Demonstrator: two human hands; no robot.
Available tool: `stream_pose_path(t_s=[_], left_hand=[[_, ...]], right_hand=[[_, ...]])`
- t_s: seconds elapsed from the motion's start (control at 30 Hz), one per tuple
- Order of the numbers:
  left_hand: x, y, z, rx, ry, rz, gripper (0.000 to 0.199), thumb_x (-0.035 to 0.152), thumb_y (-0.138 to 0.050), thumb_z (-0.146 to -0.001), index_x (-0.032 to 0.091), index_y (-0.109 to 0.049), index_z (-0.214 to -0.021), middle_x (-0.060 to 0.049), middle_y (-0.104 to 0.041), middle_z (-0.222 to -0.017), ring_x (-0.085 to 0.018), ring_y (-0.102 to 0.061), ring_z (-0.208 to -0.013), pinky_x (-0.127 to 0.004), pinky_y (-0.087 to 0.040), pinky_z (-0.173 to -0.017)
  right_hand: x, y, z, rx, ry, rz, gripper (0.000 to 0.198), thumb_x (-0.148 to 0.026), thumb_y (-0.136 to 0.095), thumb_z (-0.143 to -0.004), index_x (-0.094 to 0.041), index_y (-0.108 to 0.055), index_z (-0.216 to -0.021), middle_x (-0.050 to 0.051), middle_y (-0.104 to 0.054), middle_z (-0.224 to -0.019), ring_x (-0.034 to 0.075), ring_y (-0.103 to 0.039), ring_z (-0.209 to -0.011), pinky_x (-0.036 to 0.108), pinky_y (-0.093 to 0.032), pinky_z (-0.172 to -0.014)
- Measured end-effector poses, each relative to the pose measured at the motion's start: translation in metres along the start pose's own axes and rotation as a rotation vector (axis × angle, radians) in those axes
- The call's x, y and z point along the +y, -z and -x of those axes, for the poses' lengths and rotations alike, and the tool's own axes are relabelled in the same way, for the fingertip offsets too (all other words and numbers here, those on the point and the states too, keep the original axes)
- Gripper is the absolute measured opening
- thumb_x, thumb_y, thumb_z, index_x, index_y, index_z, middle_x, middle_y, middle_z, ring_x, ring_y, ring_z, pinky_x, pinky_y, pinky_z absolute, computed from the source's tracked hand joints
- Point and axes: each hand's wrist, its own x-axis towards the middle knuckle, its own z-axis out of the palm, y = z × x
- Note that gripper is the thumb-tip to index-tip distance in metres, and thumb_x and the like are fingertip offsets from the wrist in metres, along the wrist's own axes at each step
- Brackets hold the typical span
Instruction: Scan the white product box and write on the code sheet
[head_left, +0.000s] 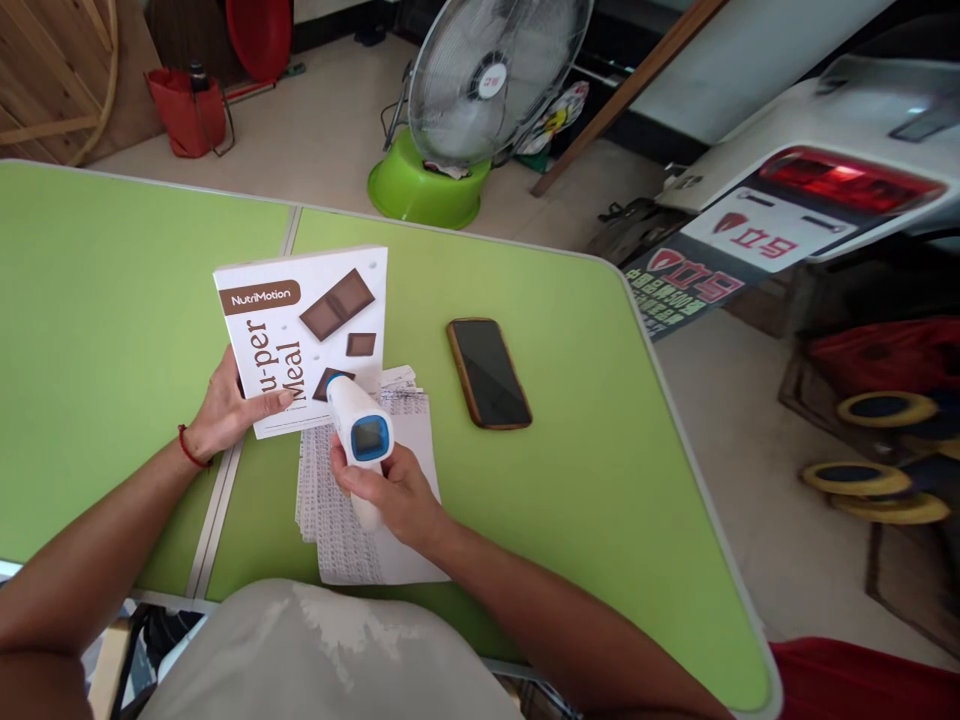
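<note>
My left hand [234,408] grips a white box [262,345] by its lower left side, thumb across the front. The box is tilted up off the table and bears "NutriMotion" and pictures of chocolate pieces. In my right hand [397,490] is a white infrared thermometer [360,415] with a blue-framed screen; my fingers wrap its handle. Its front end points at the box's lower right part, over a printed chocolate piece; whether they touch I cannot tell. Beneath both lie several sheets of printed paper [409,535], fanned unevenly.
A dark phone [491,375] in a brown case lies right of the papers on the green folding table [600,500]. Past the table are a floor fan [491,80] over a green tub [427,190], a red bag [187,115], and a white scooter [840,180] at the right.
</note>
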Motion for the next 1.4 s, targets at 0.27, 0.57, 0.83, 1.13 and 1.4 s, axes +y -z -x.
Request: stream_pose_path(t_s=[0.27,0.57,0.83,1.13,1.4], left_hand=[[0.000,0.000,0.000,0.001,-0.003,-0.014,0.061,0.042,-0.083,-0.063,0.014,-0.053,-0.108,-0.012,-0.067,-0.103,-0.032,-0.063,-0.101,-0.047,-0.053,-0.086],[0.003,-0.001,0.000,-0.001,0.010,-0.001,0.062,0.042,-0.083,-0.062,0.013,-0.053,-0.107,-0.014,-0.064,-0.111,-0.032,-0.063,-0.100,-0.047,-0.053,-0.085],[0.001,0.000,0.000,0.009,0.011,0.033,0.062,0.042,-0.085,-0.060,0.014,-0.054,-0.106,-0.012,-0.066,-0.107,-0.033,-0.063,-0.101,-0.046,-0.054,-0.085],[0.002,0.003,-0.002,0.048,-0.026,-0.013,0.060,0.045,-0.086,-0.060,0.016,-0.057,-0.104,-0.012,-0.067,-0.109,-0.033,-0.064,-0.097,-0.048,-0.055,-0.081],[-0.009,0.026,-0.015,0.200,-0.234,-0.137,0.065,0.041,-0.087,-0.064,0.016,-0.056,-0.115,-0.008,-0.063,-0.118,-0.030,-0.058,-0.111,-0.048,-0.049,-0.098]], right_hand=[[0.002,0.001,-0.001,-0.008,0.028,0.021,0.023,-0.038,-0.067,-0.070,-0.020,-0.053,-0.074,-0.002,-0.048,-0.066,0.013,-0.041,-0.062,0.031,-0.036,-0.062],[0.007,0.001,-0.001,-0.007,0.045,0.014,0.025,-0.039,-0.069,-0.070,-0.020,-0.054,-0.076,-0.002,-0.048,-0.067,0.012,-0.042,-0.062,0.030,-0.037,-0.061],[0.003,0.002,-0.001,0.014,0.025,0.048,0.025,-0.040,-0.070,-0.068,-0.020,-0.057,-0.076,-0.001,-0.051,-0.067,0.013,-0.044,-0.063,0.031,-0.038,-0.061],[-0.009,0.003,-0.001,0.012,0.072,0.144,0.022,-0.039,-0.067,-0.071,-0.021,-0.059,-0.079,-0.001,-0.054,-0.069,0.013,-0.046,-0.063,0.029,-0.041,-0.061],[-0.027,0.051,-0.015,0.295,0.292,0.660,0.036,-0.043,-0.064,-0.075,-0.021,-0.059,-0.103,0.006,-0.066,-0.093,0.020,-0.058,-0.079,0.035,-0.047,-0.071]])
